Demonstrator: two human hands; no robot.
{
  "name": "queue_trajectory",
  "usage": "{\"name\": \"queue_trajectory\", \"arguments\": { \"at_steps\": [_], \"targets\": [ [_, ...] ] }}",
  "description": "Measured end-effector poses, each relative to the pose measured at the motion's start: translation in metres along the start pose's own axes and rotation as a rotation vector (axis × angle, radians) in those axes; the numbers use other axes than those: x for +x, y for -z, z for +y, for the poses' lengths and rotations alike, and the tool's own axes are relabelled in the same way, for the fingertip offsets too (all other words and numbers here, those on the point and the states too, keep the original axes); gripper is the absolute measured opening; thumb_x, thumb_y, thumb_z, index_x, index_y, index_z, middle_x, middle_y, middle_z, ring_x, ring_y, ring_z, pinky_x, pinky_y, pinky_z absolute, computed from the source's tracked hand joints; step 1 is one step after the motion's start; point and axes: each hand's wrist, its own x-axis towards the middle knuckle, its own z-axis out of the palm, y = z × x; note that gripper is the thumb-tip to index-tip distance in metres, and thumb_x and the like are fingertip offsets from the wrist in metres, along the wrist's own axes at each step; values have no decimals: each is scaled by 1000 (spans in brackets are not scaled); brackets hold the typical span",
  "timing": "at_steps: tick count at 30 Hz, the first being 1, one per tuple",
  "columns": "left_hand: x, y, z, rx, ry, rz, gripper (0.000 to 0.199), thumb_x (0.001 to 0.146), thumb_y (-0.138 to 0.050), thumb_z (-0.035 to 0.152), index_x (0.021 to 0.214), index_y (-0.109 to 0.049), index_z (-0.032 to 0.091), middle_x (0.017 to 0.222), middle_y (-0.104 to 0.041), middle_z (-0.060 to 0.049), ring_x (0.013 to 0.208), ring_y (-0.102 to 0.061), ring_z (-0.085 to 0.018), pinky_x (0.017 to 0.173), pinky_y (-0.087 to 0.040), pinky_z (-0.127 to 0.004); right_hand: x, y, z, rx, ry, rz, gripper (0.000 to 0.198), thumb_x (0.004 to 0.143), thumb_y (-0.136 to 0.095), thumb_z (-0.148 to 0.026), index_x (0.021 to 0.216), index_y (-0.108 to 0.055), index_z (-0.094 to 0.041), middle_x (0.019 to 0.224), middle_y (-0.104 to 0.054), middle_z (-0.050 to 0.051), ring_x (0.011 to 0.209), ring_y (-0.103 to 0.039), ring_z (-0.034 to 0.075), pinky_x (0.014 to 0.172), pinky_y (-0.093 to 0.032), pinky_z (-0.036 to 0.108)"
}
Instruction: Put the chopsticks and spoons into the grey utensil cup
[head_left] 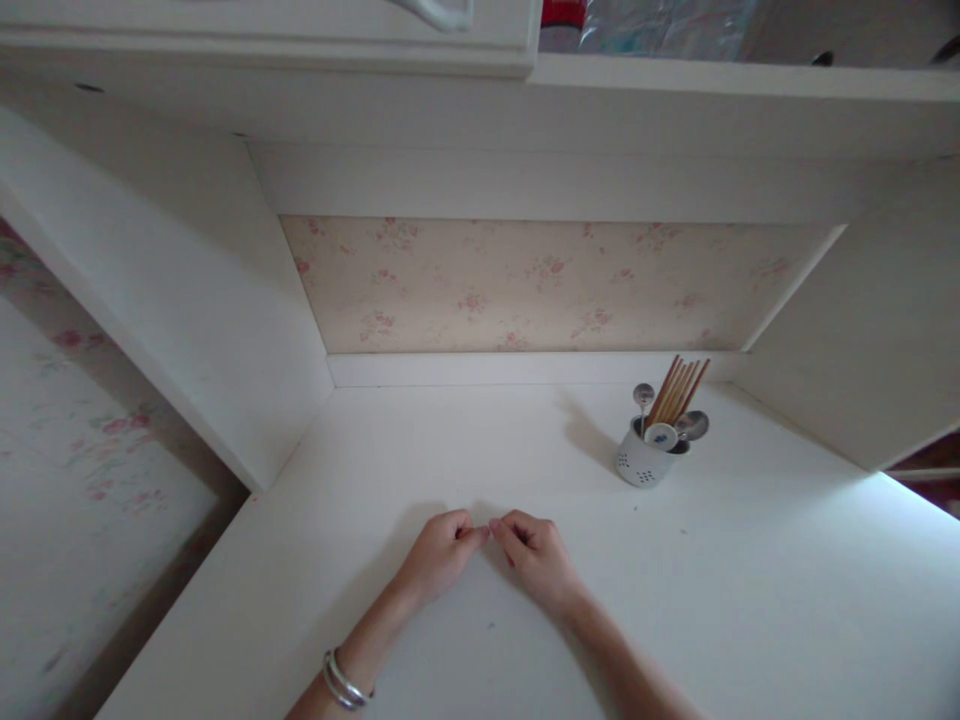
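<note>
White desk [765, 600] lies under your left hand [439, 552] and right hand [541, 562], which meet, or nearly meet, well short of its back edge. Your fingers are curled, thumbs and forefingers drawn together; you cannot tell whether they pinch anything small. Nearest to your right hand, yet apart from it, the perforated utensil cup [642, 466] stands upright toward the back right corner. Caution: a wide sweep of your right hand could catch the projecting chopsticks [677, 390] or metal spoon [691, 426] and tip the cup. Bangles [343, 684] could scrape the desk if you lower your left wrist. Overhead, the cabinet [375, 105] limits lifting at the back edge; the left panel [180, 260] and right panel [870, 320] bound the back corners.
</note>
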Motion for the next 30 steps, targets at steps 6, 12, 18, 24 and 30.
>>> {"name": "queue_trajectory", "arguments": {
  "at_steps": [6,12,18,24,30],
  "targets": [
    [-2,0,0,6,4,5,37,81,-50,46,59,-36,21,55,-31,7,54,-32,-11,51,-22,-24,0,0,1,-17,2,-4,38,89,-48,-40,61,-58,-16,52,-43,-4,50,-36,9,48,-26,22],
    [-3,0,3,14,11,1,35,80,-49,44,59,-35,21,54,-31,7,54,-33,-11,51,-22,-24,0,1,-2,-21,3,-16,39,90,-47,-41,61,-56,-17,50,-42,-5,48,-35,9,47,-26,22],
    [-3,-1,1,24,4,2,37,81,-48,47,59,-36,20,54,-32,7,54,-33,-11,51,-22,-24,-2,0,-1,-28,6,-15,38,90,-47,-41,62,-58,-17,52,-43,-4,50,-36,10,46,-26,22],
    [-3,0,4,36,4,0,38,82,-48,49,59,-36,20,55,-32,7,55,-32,-11,52,-22,-24,-1,0,-1,-57,10,-17,37,90,-47,-39,61,-57,-17,51,-43,-4,49,-35,9,47,-25,22],
    [-2,-1,3,38,-4,0,37,81,-49,48,59,-37,20,55,-33,6,55,-34,-11,52,-23,-24,-2,0,-3,-50,17,-28,37,90,-46,-38,63,-60,-17,52,-45,-4,50,-37,10,47,-26,21]
  ]
}}
